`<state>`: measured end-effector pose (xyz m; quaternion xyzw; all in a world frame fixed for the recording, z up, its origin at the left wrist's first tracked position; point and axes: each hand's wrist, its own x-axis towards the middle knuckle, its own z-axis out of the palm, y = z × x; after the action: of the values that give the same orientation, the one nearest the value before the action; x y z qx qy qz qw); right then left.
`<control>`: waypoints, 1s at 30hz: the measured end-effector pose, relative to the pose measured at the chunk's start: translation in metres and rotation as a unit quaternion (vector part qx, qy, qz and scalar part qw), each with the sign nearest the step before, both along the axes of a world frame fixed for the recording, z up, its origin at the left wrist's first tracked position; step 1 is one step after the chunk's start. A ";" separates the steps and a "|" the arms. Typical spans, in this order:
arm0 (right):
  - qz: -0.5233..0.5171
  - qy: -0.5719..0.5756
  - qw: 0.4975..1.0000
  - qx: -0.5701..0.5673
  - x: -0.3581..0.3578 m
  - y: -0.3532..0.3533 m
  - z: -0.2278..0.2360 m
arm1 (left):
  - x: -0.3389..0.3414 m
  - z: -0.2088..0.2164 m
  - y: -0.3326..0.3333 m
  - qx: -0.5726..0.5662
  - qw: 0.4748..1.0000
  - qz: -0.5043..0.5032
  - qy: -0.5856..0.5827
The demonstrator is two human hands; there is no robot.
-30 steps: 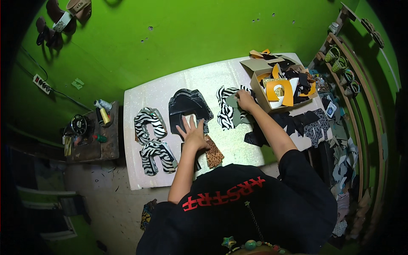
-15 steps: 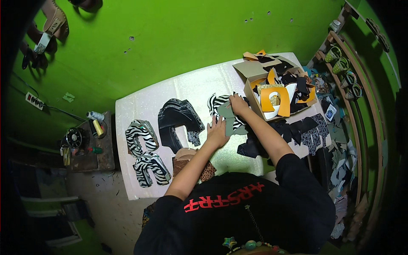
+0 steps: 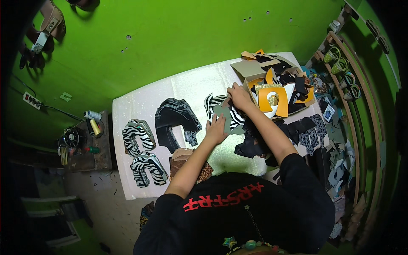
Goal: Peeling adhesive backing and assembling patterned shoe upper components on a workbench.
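Note:
A small pile of zebra-print cut pieces (image 3: 214,102) lies on the white table in front of me, its stripes showing round the edges. On top of it is a grey-green cut piece (image 3: 233,122), apparently the plain backing side of one. My left hand (image 3: 216,129) rests on the left part of this pile with its fingers spread. At the pile's far edge, beside the cardboard box, my right hand (image 3: 240,97) has its fingers bent and drawn together. What they grip, if anything, is too small to make out. Part of the pile is hidden beneath both hands.
Stacked zebra-print pieces (image 3: 139,137) and black curved pieces (image 3: 172,117) lie to the left. Brown and leopard-print pieces (image 3: 180,163) sit near my left forearm. A cardboard box (image 3: 250,91) of scraps stands at right, with black pieces (image 3: 250,146) in front.
My right hand has shifted slightly up and away from the grey-green piece toward the pile's far edge. My left hand stays on the pile. The whole view has slid a little.

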<state>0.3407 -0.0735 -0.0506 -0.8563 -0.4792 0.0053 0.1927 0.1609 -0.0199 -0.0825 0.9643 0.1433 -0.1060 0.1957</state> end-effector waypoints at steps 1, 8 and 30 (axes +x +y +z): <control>0.000 -0.002 1.000 0.001 0.002 -0.001 0.003 | 0.000 0.000 0.000 -0.001 1.000 0.000 0.002; 0.050 0.009 0.990 0.128 0.007 -0.009 0.034 | -0.004 0.001 0.007 -0.072 0.990 0.066 -0.105; 0.137 0.123 0.936 0.301 -0.089 -0.026 0.083 | -0.019 0.088 0.019 -0.561 0.631 0.280 -0.457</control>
<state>0.2514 -0.0994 0.0325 -0.6768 -0.5440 -0.0074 0.4960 0.1415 -0.0009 0.0055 0.5071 0.2112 0.3487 0.7594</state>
